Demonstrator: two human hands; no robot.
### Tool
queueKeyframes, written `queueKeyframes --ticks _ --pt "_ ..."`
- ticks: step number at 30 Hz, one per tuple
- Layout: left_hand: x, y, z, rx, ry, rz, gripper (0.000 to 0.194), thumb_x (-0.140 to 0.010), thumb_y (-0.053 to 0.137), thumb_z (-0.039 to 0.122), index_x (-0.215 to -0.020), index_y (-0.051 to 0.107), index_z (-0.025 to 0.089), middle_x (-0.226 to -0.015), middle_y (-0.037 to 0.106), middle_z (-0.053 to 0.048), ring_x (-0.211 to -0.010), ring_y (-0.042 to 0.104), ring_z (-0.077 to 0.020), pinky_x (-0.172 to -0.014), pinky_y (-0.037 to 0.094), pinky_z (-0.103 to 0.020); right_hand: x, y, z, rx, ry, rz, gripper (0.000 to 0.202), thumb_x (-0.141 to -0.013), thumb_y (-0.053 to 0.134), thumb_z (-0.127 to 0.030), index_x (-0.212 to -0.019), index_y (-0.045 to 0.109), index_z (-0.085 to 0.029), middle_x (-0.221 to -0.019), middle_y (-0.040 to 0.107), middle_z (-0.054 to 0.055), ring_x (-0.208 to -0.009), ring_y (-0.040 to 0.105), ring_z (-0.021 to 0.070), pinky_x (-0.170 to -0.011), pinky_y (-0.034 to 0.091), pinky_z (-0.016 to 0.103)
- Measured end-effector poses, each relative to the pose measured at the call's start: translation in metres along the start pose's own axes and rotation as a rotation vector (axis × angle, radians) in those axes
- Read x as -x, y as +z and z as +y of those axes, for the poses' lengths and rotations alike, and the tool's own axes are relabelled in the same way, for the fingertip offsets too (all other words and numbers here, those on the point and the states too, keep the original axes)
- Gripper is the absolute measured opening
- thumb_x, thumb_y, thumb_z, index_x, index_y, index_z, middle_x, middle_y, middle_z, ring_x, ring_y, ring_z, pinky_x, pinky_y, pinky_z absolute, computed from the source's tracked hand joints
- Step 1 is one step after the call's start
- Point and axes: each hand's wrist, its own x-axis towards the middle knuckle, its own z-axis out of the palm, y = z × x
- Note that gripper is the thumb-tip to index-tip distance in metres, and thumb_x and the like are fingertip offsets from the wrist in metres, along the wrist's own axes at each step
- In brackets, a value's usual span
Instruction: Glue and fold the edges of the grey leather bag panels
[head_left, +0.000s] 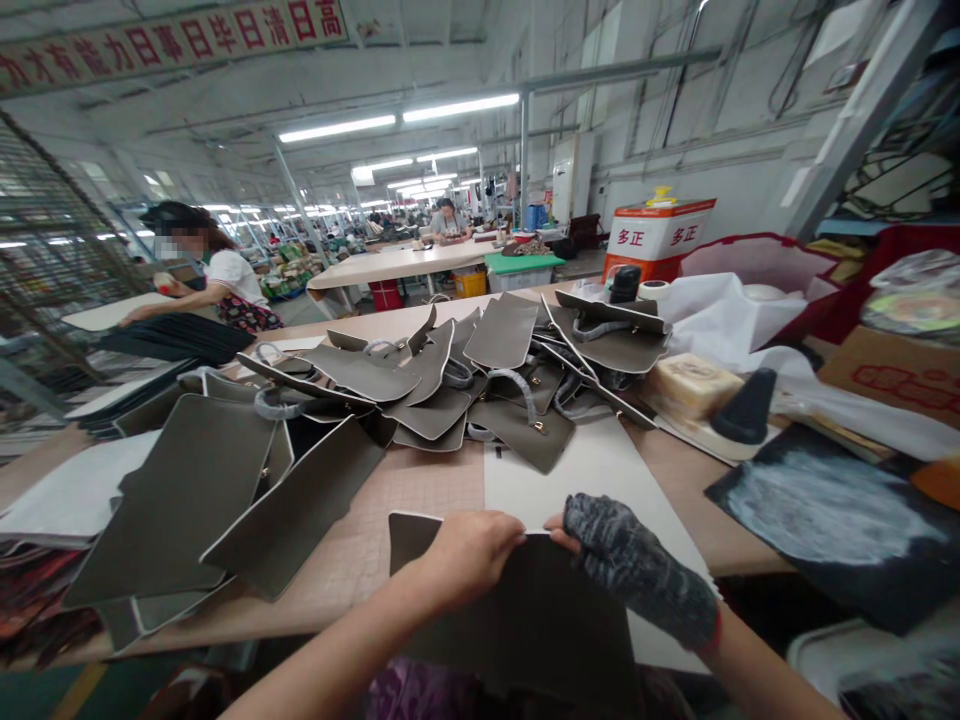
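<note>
A dark grey-brown bag panel [540, 620] with a pale edge hangs over the near side of the table. My left hand [476, 555], bare, pinches its upper edge. Close beside it on the right, my right hand [622, 550], in a grey knitted glove with bare fingertips, grips the same edge. Under the panel and beyond it lies a white sheet [585, 485]. Past the hands is a heap of similar panels, among them a panel with a wrapped grey handle [517, 425] and a small metal fitting. The panel's lower part is dim.
At left, large panels [187, 490] lean over the table edge. On the right are a yellowish block [694, 385], a black cone-shaped object [744, 408] and a black sheet with white smears [832, 500]. A co-worker [217, 270] handles dark pieces at the left; another person [448, 222] sits farther back.
</note>
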Motion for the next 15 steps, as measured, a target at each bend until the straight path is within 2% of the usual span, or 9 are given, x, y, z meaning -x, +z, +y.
queueKeyframes --ticks 3,5,7,9,11,15 --pt "-0.003 -0.003 0.006 -0.025 0.020 -0.021 0.028 -0.090 0.038 0.027 -0.082 0.063 0.019 -0.079 0.069 -0.004 -0.072 0.062 -0.0173 -0.061 0.041 -0.022 0.003 0.004 -0.009 0.288 -0.101 0.066 0.037 -0.092 0.032 -0.032 -0.073 0.060 -0.019 -0.066 0.062 0.008 -0.063 0.058 0.0228 -0.067 0.045 0.038" --pt "-0.004 -0.006 0.009 -0.016 0.055 -0.029 0.029 -0.091 0.037 0.027 -0.082 0.063 0.019 -0.080 0.069 -0.004 -0.073 0.063 -0.0173 -0.062 0.042 -0.022 0.007 0.005 -0.011 0.369 -0.119 0.088 0.039 -0.092 0.029 -0.026 -0.066 0.057 -0.019 -0.060 0.060 0.008 -0.059 0.057 0.0217 -0.067 0.045 0.037" --pt "-0.002 -0.010 0.007 -0.022 0.055 -0.047 0.027 -0.091 0.038 0.029 -0.084 0.063 0.020 -0.080 0.069 -0.003 -0.073 0.064 -0.0177 -0.061 0.042 -0.022 0.015 0.006 -0.007 0.300 -0.104 0.062 0.037 -0.090 0.028 -0.020 -0.067 0.057 -0.021 -0.061 0.061 0.006 -0.059 0.057 0.0198 -0.064 0.045 0.033" --pt "0.000 -0.014 0.003 -0.052 0.034 -0.067 0.025 -0.090 0.040 0.029 -0.083 0.063 0.021 -0.078 0.070 -0.003 -0.070 0.064 -0.0180 -0.057 0.041 -0.021 0.027 0.007 0.002 0.193 0.006 0.046 0.035 -0.090 0.030 -0.021 -0.068 0.058 -0.022 -0.061 0.062 0.004 -0.059 0.058 0.0184 -0.059 0.046 0.029" --pt "0.001 -0.016 0.000 -0.082 0.046 -0.065 0.024 -0.089 0.042 0.027 -0.079 0.064 0.020 -0.074 0.070 -0.003 -0.066 0.064 -0.0177 -0.055 0.040 -0.021 0.043 0.009 0.012 0.122 0.133 0.061 0.033 -0.090 0.035 -0.029 -0.067 0.058 -0.024 -0.060 0.062 0.002 -0.056 0.058 0.0177 -0.055 0.047 0.028" --pt "-0.009 -0.018 0.005 -0.091 0.166 -0.037 0.023 -0.086 0.047 0.024 -0.074 0.065 0.019 -0.071 0.070 -0.002 -0.065 0.064 -0.0159 -0.058 0.041 -0.020 0.077 0.005 0.020 0.039 0.131 0.006 0.024 -0.084 0.049 -0.048 -0.077 0.062 -0.029 -0.067 0.065 0.000 -0.057 0.059 0.0172 -0.048 0.048 0.026"
